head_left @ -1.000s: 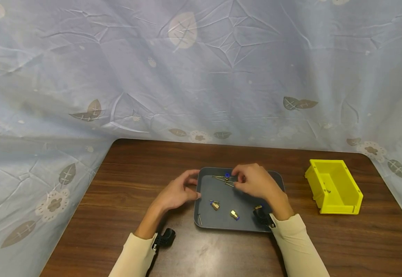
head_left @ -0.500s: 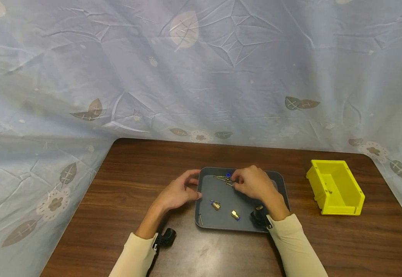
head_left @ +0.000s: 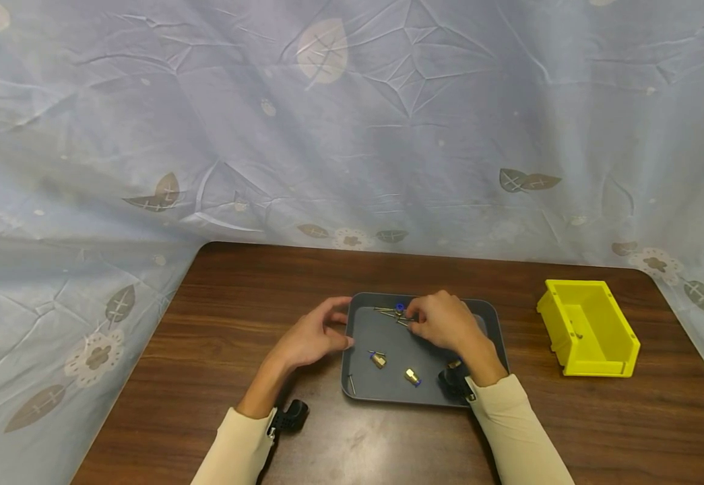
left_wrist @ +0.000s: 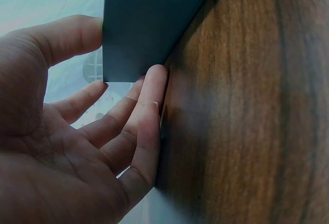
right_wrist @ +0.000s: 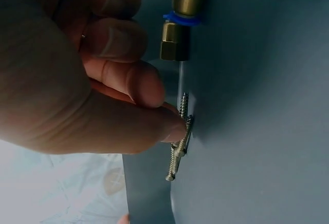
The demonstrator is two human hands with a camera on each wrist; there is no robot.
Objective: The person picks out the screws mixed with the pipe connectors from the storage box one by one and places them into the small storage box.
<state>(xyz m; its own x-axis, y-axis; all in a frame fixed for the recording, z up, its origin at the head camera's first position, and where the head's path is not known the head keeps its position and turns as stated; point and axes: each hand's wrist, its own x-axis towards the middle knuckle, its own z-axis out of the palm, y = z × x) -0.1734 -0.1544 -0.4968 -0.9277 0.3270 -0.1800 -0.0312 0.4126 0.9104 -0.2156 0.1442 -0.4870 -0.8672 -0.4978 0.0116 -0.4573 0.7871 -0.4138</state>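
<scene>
My right hand (head_left: 449, 320) reaches into the far part of a grey tray (head_left: 382, 384). In the right wrist view its thumb and index finger pinch at a small cluster of screws (right_wrist: 171, 170), and the fingertips hide part of them. Just beyond lies a brass fitting with a blue ring (right_wrist: 175, 41). My left hand (head_left: 309, 337) is at the tray's left side, with the thumb and fingers touching its outer wall (left_wrist: 139, 34). Nearer in the tray are two more brass fittings, one at the left (head_left: 378, 360) and one in the middle (head_left: 412, 376).
A yellow bin (head_left: 594, 369) stands right of the tray, with a small metal piece (head_left: 578, 335) inside. A lone screw (head_left: 352, 384) lies in the tray's near left corner. Another brass fitting (head_left: 453, 364) shows beside the right wrist. A patterned cloth (head_left: 352, 135) hangs behind the table.
The right hand has shifted slightly left and down onto the screws, its fingertips closing together. The left hand stays at the tray's side.
</scene>
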